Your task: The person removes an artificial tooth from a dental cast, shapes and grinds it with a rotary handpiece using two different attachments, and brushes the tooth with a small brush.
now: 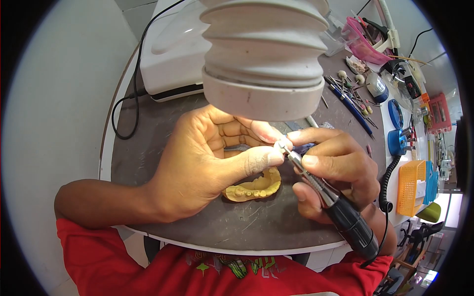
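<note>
My left hand is closed, its thumb and fingertips pinching a small whitish piece that looks like a dental crown; the fingers cover most of it. In my right hand is a dental handpiece, silver toward the front and black at the back, gripped like a pen. Its tip points up and left and meets the small piece, though whether it touches cannot be made out. Below my left thumb, a yellow dental cast of a tooth arch lies on the dark work mat, partly hidden by that hand.
A white ribbed suction hose hangs over the hands. Behind it stands a white machine with a black cable. Burs and a blue pen-like tool lie at right, near a pink basket, a blue device with a coiled cord and an orange basket.
</note>
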Demonstrator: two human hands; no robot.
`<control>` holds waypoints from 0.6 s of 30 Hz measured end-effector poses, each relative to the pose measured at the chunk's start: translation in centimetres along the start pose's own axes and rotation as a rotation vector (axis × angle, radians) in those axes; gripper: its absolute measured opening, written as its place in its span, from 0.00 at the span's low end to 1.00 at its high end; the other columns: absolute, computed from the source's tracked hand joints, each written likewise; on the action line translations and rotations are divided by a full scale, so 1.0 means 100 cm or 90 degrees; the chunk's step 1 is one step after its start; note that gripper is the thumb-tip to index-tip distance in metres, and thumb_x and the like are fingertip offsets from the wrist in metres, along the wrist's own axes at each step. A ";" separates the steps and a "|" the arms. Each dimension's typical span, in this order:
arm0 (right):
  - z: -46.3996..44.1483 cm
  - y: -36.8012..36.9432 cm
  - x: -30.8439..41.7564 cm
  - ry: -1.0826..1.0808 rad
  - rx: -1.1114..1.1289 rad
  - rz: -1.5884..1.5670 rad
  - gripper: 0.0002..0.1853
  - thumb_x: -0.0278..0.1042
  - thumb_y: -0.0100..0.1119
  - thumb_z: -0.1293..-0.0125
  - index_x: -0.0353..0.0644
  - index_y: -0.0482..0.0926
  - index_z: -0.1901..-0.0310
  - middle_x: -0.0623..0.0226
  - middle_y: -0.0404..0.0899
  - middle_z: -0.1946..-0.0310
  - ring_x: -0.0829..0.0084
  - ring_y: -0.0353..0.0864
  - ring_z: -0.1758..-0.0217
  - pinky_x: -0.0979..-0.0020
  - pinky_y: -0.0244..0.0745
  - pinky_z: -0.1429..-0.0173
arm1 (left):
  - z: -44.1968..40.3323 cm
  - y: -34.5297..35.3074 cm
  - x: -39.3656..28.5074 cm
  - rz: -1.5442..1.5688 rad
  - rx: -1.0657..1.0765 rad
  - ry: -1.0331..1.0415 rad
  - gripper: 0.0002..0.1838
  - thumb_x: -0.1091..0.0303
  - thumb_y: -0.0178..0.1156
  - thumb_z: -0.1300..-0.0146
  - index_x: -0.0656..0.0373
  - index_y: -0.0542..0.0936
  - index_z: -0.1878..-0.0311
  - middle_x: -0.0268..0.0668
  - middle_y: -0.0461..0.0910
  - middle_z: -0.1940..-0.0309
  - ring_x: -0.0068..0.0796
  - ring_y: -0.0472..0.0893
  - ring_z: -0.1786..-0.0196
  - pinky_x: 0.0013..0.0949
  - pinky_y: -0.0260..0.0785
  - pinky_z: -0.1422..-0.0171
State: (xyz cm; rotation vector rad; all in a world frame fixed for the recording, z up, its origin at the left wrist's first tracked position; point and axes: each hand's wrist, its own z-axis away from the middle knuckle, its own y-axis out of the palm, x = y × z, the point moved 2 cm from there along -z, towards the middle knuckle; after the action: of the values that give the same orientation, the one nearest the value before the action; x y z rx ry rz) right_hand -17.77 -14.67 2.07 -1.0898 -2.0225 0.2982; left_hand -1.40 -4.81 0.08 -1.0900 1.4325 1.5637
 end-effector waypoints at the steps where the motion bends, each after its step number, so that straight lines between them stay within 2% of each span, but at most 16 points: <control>1: 0.001 0.000 0.000 0.000 0.000 0.000 0.17 0.28 0.66 0.44 0.35 0.71 0.55 0.56 0.77 0.69 0.53 0.82 0.57 0.63 0.78 0.56 | 0.000 0.000 0.000 0.002 0.006 0.005 0.10 0.82 0.62 0.41 0.62 0.72 0.60 0.44 0.80 0.58 0.31 0.80 0.51 0.34 0.73 0.43; 18: 0.001 -0.001 -0.001 0.017 -0.009 0.015 0.18 0.28 0.67 0.44 0.35 0.72 0.55 0.57 0.76 0.70 0.54 0.82 0.58 0.63 0.78 0.56 | 0.000 0.001 -0.001 -0.009 0.002 0.003 0.09 0.81 0.62 0.41 0.62 0.73 0.61 0.44 0.80 0.58 0.30 0.79 0.51 0.33 0.72 0.43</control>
State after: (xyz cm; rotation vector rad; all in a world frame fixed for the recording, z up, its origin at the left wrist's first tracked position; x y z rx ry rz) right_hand -17.87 -14.78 1.97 -1.1202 -1.9930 0.2811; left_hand -1.44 -4.86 0.18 -1.1012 1.4272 1.5502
